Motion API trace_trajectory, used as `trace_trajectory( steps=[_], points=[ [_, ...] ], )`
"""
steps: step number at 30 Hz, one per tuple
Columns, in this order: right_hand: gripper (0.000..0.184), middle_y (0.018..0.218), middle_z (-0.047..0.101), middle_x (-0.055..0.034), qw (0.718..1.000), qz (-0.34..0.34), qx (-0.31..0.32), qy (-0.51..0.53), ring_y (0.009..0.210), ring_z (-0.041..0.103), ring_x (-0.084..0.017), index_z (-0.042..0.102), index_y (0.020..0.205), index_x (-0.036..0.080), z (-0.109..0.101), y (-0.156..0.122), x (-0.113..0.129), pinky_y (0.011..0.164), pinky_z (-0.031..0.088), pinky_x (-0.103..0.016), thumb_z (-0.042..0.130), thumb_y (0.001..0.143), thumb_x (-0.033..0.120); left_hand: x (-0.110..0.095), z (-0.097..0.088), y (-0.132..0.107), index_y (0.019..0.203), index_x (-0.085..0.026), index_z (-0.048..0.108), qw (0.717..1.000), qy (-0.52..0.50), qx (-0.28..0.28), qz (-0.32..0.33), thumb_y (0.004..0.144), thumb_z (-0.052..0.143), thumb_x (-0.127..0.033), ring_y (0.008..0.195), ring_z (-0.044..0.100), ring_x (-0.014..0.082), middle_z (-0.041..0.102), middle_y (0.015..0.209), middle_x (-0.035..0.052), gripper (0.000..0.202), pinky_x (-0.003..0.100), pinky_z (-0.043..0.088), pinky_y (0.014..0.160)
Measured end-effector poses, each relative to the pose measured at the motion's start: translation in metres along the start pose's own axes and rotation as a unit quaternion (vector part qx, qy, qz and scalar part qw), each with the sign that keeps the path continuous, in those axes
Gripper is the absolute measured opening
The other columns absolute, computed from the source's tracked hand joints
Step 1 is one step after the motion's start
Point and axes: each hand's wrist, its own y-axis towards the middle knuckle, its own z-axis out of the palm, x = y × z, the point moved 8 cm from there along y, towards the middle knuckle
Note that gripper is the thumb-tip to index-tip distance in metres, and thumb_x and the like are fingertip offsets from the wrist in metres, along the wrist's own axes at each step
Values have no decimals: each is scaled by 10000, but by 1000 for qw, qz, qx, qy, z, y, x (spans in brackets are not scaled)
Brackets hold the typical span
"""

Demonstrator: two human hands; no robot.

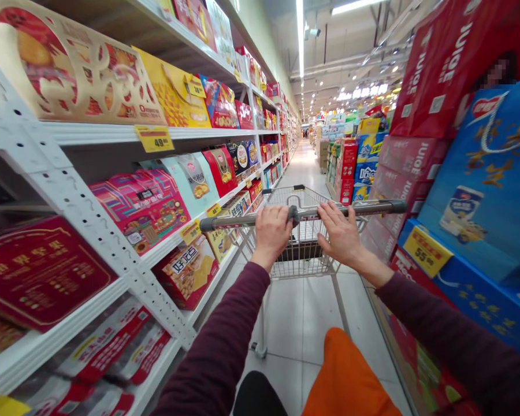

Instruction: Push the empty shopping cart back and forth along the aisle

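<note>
A metal shopping cart stands in front of me, its grey handle running crosswise at waist height. My left hand is closed over the handle just left of its dark middle joint, fingertips hidden beyond the bar. Right of that joint, my right hand lies across the bar with its fingers stretched out and the thumb apart, palm resting on it. The wire basket shows between and beyond my hands; no goods can be made out in it.
White shelving with boxed goods and yellow price tags lines the left. On the right rise stacked red cartons and a blue gift box, close to the cart. A tiled aisle runs ahead between them.
</note>
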Motion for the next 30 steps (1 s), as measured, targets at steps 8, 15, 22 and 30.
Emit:
trace_trajectory(
  steps=[8, 15, 22, 30],
  points=[
    [571, 1363, 469, -165, 996, 79, 16, -27, 1280, 373, -312, 433, 1327, 93, -9, -8, -46, 1048, 126, -612, 431, 770, 219, 106, -34, -19, 1061, -176, 612, 985, 45, -69, -150, 866, 390, -327, 1031, 558, 292, 661, 1059, 128, 332, 567, 218, 1046],
    [648, 1424, 376, -188, 992, 115, 28, -47, 1333, 283, -311, 391, 1346, 32, -5, -7, -34, 1064, 148, -563, 455, 727, 211, -23, 4, 11, 1155, -227, 565, 999, -21, -7, -29, 869, 417, -298, 1103, 523, 253, 625, 1174, 73, 330, 527, 222, 1078],
    [551, 1409, 410, -162, 991, 117, 8, -67, 1307, 321, -304, 460, 1298, 76, -20, -19, -75, 1044, 161, -592, 419, 761, 190, -42, 9, 17, 1165, -231, 561, 999, -31, 8, 0, 881, 419, -293, 1130, 519, 229, 620, 1199, 64, 323, 511, 202, 1088],
    [557, 1370, 460, -163, 989, 134, -28, -48, 1281, 356, -296, 457, 1305, 81, -17, -31, -107, 1050, 161, -569, 411, 755, 153, -24, 1, 16, 1164, -196, 565, 995, 40, -11, -88, 874, 420, -271, 1105, 517, 253, 625, 1169, 96, 333, 475, 278, 1035]
  ],
)
